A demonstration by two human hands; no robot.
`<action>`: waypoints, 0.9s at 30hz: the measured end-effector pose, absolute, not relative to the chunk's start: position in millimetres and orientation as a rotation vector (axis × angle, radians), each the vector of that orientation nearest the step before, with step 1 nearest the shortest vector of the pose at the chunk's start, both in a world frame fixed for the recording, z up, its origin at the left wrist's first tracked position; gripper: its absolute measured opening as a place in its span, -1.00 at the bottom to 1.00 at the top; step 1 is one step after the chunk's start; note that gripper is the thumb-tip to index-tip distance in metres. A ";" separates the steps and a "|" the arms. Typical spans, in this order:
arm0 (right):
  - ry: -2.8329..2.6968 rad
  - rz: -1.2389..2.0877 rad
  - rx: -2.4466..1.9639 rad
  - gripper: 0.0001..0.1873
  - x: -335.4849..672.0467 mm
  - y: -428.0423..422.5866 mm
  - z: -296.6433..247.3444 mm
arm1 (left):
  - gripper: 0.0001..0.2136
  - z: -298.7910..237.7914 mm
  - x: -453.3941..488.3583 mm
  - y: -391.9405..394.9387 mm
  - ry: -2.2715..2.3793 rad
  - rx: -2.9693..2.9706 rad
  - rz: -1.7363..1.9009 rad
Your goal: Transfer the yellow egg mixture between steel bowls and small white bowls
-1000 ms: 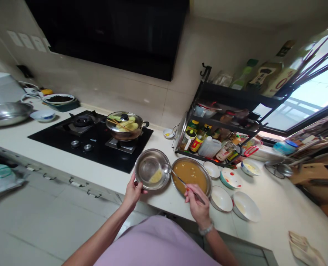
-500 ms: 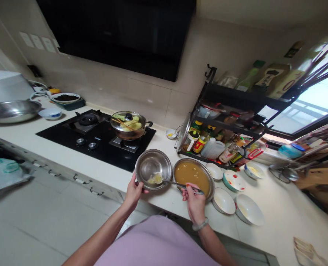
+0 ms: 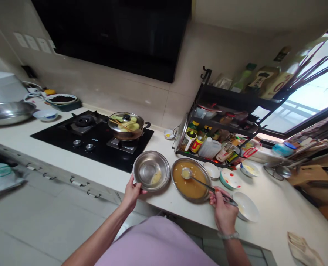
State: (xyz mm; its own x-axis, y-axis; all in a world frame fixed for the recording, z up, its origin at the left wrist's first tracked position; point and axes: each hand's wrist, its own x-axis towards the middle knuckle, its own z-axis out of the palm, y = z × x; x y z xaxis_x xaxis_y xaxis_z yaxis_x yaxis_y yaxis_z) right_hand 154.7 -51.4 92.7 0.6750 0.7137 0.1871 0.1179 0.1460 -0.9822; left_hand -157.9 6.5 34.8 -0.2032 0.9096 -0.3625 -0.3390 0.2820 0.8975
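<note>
My left hand grips the near rim of a steel bowl that holds a little yellow batter. My right hand is closed on the handle of a metal spoon. The spoon's bowl, carrying some yellow mix, hangs over a steel dish filled with orange-brown liquid, just right of the steel bowl. Both vessels stand on the white counter near its front edge.
A lidded pot sits on the black hob. A black rack holds bottles and jars. Several small bowls lie right of the dish. A wok sits far left. A folded cloth lies at the right.
My right hand has swung right, carrying the spoon from the steel bowl over to the dish of orange-brown liquid. My left hand stays on the bowl's rim.
</note>
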 end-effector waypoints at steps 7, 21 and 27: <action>-1.381 0.280 -1.330 -0.79 166.9 -76.3 80.0 | -0.32 36.7 -156.9 5.3 1.285 0.636 1.266; -1.549 0.475 -1.031 -0.74 95.6 -45.6 81.5 | -0.26 50.5 -152.2 -2.1 1.317 0.951 1.276; -1.652 0.490 -1.039 -0.78 76.1 -39.8 66.1 | -0.27 50.6 -148.7 -3.7 1.364 1.099 1.275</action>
State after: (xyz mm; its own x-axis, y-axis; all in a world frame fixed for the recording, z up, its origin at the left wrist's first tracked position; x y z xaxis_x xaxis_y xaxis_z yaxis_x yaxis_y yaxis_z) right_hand 76.1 -39.8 66.1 -0.0466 0.8252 0.5629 0.3847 0.5349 -0.7523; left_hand -148.7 -3.7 50.6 -0.1594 0.9857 -0.0552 0.0108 0.0577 0.9983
